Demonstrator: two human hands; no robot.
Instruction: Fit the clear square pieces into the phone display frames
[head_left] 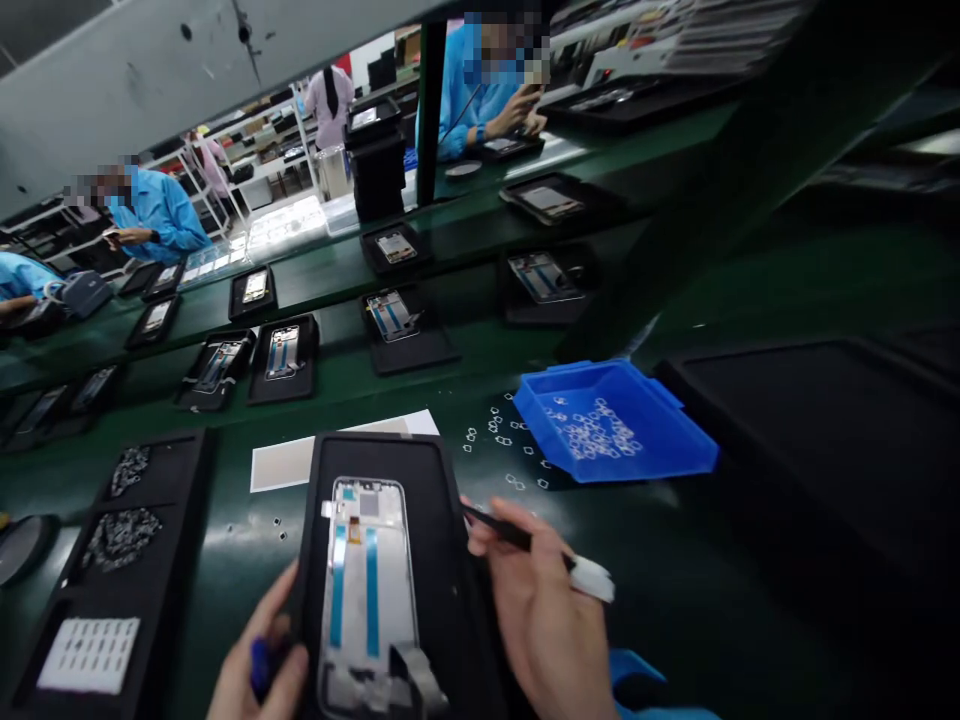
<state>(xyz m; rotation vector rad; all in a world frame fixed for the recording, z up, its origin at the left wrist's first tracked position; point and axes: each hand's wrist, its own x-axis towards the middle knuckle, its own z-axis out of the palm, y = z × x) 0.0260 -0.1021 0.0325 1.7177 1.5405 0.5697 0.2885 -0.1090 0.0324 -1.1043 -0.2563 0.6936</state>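
gripping tray (439,560) edge w/ l hand (241,675), fingers curled | pinching blk tool (511,530) in r hand (549,612)

The near tray (442,550) looks like matt black plastic, smooth and dull, as does the left tray (171,485). The phone frame (392,585) has a silvery, metal-like sheen, with smooth blue strips (373,590) that look like plastic film. The table (244,565) is smooth, dark green and slightly glossy. On the right, the bin (671,445) looks like smooth blue plastic with a soft shine. The far beam (142,95) resembles painted metal, scuffed; the far-left jacket (165,212) is creased cloth.
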